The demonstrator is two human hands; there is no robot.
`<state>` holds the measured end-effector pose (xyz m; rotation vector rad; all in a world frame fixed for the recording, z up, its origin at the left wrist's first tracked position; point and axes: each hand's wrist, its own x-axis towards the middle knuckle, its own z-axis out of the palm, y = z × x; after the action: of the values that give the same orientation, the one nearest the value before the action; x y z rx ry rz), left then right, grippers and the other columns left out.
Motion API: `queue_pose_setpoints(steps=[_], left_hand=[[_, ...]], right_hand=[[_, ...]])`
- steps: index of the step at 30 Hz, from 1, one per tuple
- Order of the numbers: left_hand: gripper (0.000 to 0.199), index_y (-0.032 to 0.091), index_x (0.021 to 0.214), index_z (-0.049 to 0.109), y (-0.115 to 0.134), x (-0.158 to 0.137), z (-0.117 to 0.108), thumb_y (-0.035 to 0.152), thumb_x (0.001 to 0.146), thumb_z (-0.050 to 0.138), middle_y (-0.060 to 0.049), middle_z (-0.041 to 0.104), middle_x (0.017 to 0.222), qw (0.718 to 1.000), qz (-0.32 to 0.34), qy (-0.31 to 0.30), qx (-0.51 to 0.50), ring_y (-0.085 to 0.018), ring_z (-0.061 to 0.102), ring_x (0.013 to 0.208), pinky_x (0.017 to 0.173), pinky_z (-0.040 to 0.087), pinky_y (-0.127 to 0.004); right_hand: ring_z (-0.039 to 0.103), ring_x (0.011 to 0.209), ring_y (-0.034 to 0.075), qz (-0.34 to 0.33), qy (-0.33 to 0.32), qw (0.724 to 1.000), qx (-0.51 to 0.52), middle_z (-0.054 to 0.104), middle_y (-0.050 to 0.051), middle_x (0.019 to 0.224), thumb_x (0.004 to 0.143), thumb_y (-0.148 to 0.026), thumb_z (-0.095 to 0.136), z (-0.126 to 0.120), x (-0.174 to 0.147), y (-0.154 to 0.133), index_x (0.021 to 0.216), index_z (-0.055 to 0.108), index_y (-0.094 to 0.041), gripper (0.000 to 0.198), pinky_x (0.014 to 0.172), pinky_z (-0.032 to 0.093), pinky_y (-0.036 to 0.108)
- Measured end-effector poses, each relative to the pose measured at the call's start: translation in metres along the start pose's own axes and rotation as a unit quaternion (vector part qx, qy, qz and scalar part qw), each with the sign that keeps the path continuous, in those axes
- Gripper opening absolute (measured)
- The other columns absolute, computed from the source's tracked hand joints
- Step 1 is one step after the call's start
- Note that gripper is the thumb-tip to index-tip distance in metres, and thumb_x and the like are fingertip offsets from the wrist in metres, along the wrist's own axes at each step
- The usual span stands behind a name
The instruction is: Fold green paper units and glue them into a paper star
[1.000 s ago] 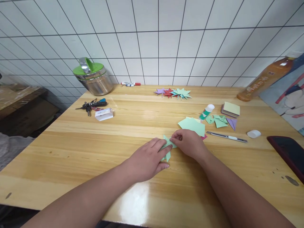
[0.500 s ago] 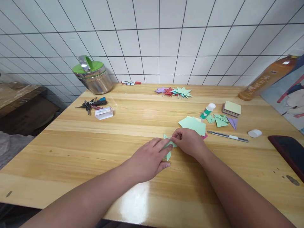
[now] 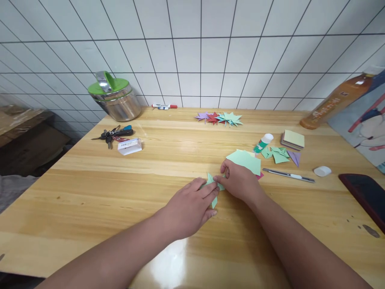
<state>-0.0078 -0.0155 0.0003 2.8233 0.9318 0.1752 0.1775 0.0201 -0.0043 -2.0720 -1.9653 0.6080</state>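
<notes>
A light green folded paper with pointed arms lies on the wooden table, partly covered by my fingers. My left hand rests on it with fingers stretched out, holding it down against the tabletop. From the right, my right hand is closed, its thumb tip on the paper's right arm and its index finger curled. Just beyond that hand lie flat green paper sheets. Several folded green pieces and a purple folded triangle lie farther right.
A glue stick, its white cap, a utility knife, a sticky-note stack and a phone are right. Paper stars sit by the wall. Keys, a small box and a steel pot are left.
My right thumb has shifted left on the folded paper, nearer my left fingertips, and the right index finger has lifted off it. The whole view has tilted slightly.
</notes>
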Motion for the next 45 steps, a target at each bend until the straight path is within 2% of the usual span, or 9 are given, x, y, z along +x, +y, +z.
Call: queue_pose_setpoints(steps=[10, 14, 21, 26, 30, 32, 37, 40, 45], left_hand=[[0.037, 0.022, 0.125, 0.046, -0.004, 0.003, -0.003, 0.03, 0.089, 0.042, -0.001, 0.052, 0.127, 1.0, 0.001, 0.003, -0.029, -0.023, 0.04, 0.119, 0.108, 0.019, -0.041], [0.039, 0.025, 0.126, 0.045, -0.008, 0.001, -0.009, 0.037, 0.089, 0.041, 0.0, 0.051, 0.13, 0.998, 0.011, -0.009, -0.054, -0.021, 0.041, 0.118, 0.109, 0.017, -0.044], [0.04, 0.026, 0.129, 0.043, -0.017, 0.001, -0.013, 0.035, 0.091, 0.038, -0.002, 0.047, 0.133, 0.997, 0.022, 0.006, -0.068, -0.023, 0.036, 0.124, 0.107, 0.019, -0.048], [0.032, 0.024, 0.119, 0.053, -0.026, 0.005, -0.013, 0.026, 0.087, 0.045, -0.005, 0.056, 0.118, 0.992, -0.019, 0.095, -0.079, -0.02, 0.048, 0.11, 0.097, 0.034, -0.04], [0.026, 0.023, 0.096, 0.063, -0.03, 0.001, -0.013, 0.039, 0.075, 0.062, -0.004, 0.061, 0.098, 0.984, -0.073, 0.132, -0.095, -0.021, 0.053, 0.094, 0.085, 0.042, -0.037], [0.028, 0.022, 0.089, 0.062, -0.029, 0.0, -0.013, 0.042, 0.07, 0.066, -0.003, 0.061, 0.093, 0.982, -0.09, 0.133, -0.103, -0.021, 0.054, 0.089, 0.081, 0.042, -0.037], [0.023, 0.021, 0.091, 0.06, -0.028, 0.001, -0.014, 0.039, 0.077, 0.059, -0.003, 0.061, 0.089, 0.977, -0.115, 0.139, -0.111, -0.02, 0.054, 0.086, 0.077, 0.043, -0.035], [0.022, 0.021, 0.094, 0.061, -0.028, 0.001, -0.017, 0.037, 0.08, 0.056, -0.004, 0.062, 0.091, 0.974, -0.117, 0.153, -0.116, -0.02, 0.054, 0.088, 0.077, 0.043, -0.034], [0.019, 0.021, 0.081, 0.063, -0.027, -0.002, -0.019, 0.037, 0.082, 0.053, -0.003, 0.062, 0.082, 0.974, -0.132, 0.161, -0.093, -0.019, 0.054, 0.08, 0.072, 0.042, -0.033]], right_hand=[[0.046, 0.052, 0.011, 0.017, -0.006, 1.0, -0.009, 0.058, -0.003, 0.059, 0.07, -0.046, 0.062, -0.001, 0.01, -0.001, 0.065, 0.053, -0.021, 0.027, 0.048, 0.023, 0.023], [0.047, 0.053, 0.011, 0.014, 0.008, 1.0, 0.01, 0.058, -0.004, 0.059, 0.069, -0.046, 0.063, 0.003, 0.007, 0.002, 0.065, 0.054, -0.022, 0.026, 0.049, 0.024, 0.022], [0.048, 0.056, 0.011, -0.092, 0.056, 0.98, 0.164, 0.054, -0.005, 0.06, 0.084, -0.036, 0.045, -0.003, -0.007, 0.013, 0.08, 0.057, -0.021, 0.02, 0.053, 0.033, 0.021], [0.05, 0.059, 0.012, -0.151, 0.015, 0.981, 0.121, 0.055, -0.004, 0.063, 0.079, -0.028, 0.053, -0.01, -0.011, 0.015, 0.08, 0.06, -0.022, 0.009, 0.055, 0.036, 0.022], [0.052, 0.091, 0.017, -0.253, 0.04, 0.965, 0.06, 0.06, 0.004, 0.094, 0.079, -0.018, 0.054, -0.008, -0.01, 0.014, 0.095, 0.063, -0.022, 0.019, 0.078, 0.039, 0.029], [0.05, 0.096, 0.019, -0.264, 0.047, 0.963, 0.037, 0.059, 0.005, 0.097, 0.081, -0.019, 0.053, -0.006, -0.01, 0.014, 0.1, 0.062, -0.022, 0.021, 0.081, 0.038, 0.031], [0.051, 0.089, 0.017, -0.255, 0.029, 0.966, 0.039, 0.057, 0.004, 0.091, 0.077, -0.022, 0.058, -0.002, -0.012, 0.014, 0.078, 0.062, -0.019, 0.005, 0.079, 0.039, 0.03], [0.053, 0.085, 0.016, -0.245, -0.001, 0.968, 0.054, 0.058, 0.003, 0.088, 0.078, -0.022, 0.057, -0.004, -0.015, 0.013, 0.075, 0.061, -0.019, 0.006, 0.076, 0.04, 0.028], [0.053, 0.09, 0.017, -0.271, 0.021, 0.961, 0.045, 0.061, 0.004, 0.094, 0.08, -0.014, 0.049, -0.009, -0.016, 0.009, 0.095, 0.06, -0.02, 0.019, 0.078, 0.039, 0.03]])
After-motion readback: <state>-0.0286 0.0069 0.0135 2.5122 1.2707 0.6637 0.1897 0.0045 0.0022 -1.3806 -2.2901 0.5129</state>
